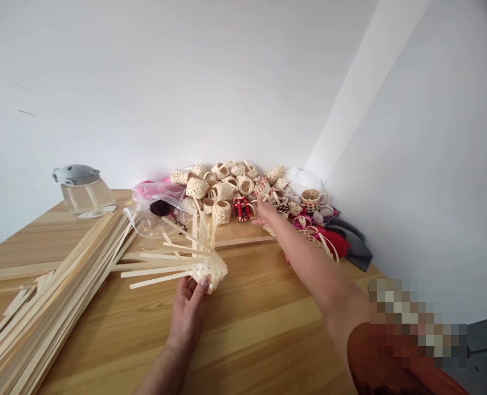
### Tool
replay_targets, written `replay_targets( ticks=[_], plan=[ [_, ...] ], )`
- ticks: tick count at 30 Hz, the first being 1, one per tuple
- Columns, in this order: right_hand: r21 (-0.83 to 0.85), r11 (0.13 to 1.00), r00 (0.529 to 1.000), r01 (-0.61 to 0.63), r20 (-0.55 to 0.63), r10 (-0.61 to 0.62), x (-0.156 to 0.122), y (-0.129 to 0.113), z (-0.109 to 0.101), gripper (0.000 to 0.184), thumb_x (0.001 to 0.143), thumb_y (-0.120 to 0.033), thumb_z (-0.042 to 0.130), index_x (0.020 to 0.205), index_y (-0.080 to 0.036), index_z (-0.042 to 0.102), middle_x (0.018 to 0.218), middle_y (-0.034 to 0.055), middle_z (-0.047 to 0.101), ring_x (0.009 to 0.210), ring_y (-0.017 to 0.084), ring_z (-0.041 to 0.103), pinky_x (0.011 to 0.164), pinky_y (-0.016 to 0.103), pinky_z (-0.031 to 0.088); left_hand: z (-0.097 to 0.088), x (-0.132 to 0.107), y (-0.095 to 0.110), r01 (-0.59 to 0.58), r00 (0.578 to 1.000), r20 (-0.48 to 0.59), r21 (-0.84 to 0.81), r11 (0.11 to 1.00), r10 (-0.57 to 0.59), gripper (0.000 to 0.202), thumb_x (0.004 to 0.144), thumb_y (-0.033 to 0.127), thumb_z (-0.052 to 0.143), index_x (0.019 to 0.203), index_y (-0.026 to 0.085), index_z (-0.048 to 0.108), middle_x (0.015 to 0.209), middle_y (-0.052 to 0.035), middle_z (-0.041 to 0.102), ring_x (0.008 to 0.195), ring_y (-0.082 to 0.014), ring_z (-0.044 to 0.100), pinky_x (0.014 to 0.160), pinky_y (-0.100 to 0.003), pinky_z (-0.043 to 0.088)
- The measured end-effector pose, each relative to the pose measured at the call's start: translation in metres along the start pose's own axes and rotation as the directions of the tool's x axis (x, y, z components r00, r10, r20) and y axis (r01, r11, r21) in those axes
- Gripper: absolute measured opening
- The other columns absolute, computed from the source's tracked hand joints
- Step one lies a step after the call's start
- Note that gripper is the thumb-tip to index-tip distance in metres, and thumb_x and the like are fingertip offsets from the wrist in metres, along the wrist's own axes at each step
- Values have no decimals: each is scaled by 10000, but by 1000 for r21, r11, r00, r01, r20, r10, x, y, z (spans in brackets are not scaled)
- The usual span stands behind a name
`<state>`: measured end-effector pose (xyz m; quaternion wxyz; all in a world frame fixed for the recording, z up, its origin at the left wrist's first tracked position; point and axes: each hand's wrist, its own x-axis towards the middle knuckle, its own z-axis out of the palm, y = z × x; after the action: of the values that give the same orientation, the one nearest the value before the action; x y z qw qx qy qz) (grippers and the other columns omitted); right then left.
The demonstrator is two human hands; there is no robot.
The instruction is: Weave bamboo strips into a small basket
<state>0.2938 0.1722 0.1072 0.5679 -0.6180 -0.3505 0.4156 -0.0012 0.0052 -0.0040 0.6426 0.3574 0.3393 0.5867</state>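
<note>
My left hand (189, 307) grips a small woven bamboo basket (215, 269) from below, thumb on its near side. Long pale strips (156, 269) fan out from the weave to the left and upward. Stretched far across the table, my right hand (267, 214) is at the heap of small finished-looking baskets (227, 189). Its fingers look extended and nothing shows in them, though they are partly hidden. Just left of those fingers sits a red and black basket (242, 209); whether they touch it I cannot tell.
Long flat bamboo strips (74, 274) lie in a bundle at the left. Behind them stands a clear jug with a grey lid (84, 192). A clear plastic bag (144, 219) lies near the heap. Red cloth (334, 243) and dark grey cloth (352, 244) lie by the right wall.
</note>
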Motion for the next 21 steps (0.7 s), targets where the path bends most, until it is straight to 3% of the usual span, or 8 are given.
replay_targets(
  ticks=[2, 5, 8, 12, 16, 21],
  plan=[
    [-253, 967, 995, -3, -94, -22, -6, -16, -21, 284, 878, -458, 670, 987, -196, 668, 1012, 122, 686, 890, 263, 679, 771, 394, 565, 0, 0, 0, 0, 1000, -1, 5, 1000, 0, 607, 816, 449, 779, 1338, 209, 583, 1278, -122, 686, 1216, -273, 633, 1069, -402, 474],
    [-531, 847, 976, 11, -180, -126, -15, -40, -50, 140, 836, -309, 711, 803, -173, 693, 1032, 158, 689, 1152, 352, 602, 957, 437, 483, 0, 0, 0, -1, 1000, 3, 15, 1000, 1, 587, 827, 448, 768, 1332, 209, 588, 1286, -123, 683, 1213, -269, 634, 1079, -406, 466],
    [-697, 717, 947, 26, -213, -242, -22, -54, -71, 76, 824, -215, 691, 866, -163, 727, 1240, 193, 628, 1359, 391, 424, 1082, 470, 375, 0, 1, 0, -14, 1000, 10, 12, 1000, 14, 600, 826, 451, 769, 1340, 203, 584, 1289, -129, 681, 1214, -274, 634, 1081, -414, 463],
    [-777, 628, 927, 42, -204, -314, -23, -51, -84, 197, 790, -138, 681, 977, -170, 735, 1392, 182, 531, 1436, 390, 294, 1158, 510, 269, 1, 1, 1, -14, 1000, 17, 6, 1000, 14, 639, 817, 457, 775, 1365, 204, 567, 1290, -133, 684, 1205, -274, 641, 1064, -403, 473],
    [-716, 696, 919, 45, -244, -311, -18, -50, -92, 144, 787, -135, 685, 929, -151, 702, 1297, 193, 576, 1375, 384, 382, 1134, 496, 322, 2, 0, 2, -16, 1000, 27, -6, 1000, 16, 678, 822, 455, 770, 1406, 208, 532, 1301, -139, 681, 1208, -273, 642, 1063, -403, 471],
    [-424, 902, 920, 77, -318, -228, -27, -75, -97, 152, 906, -259, 618, 1037, -182, 619, 1093, 129, 658, 1092, 276, 613, 914, 402, 538, 4, 1, 4, -10, 1000, 16, 4, 1000, 10, 658, 784, 475, 797, 1345, 212, 579, 1249, -126, 708, 1165, -271, 664, 1037, -392, 484]
  ],
)
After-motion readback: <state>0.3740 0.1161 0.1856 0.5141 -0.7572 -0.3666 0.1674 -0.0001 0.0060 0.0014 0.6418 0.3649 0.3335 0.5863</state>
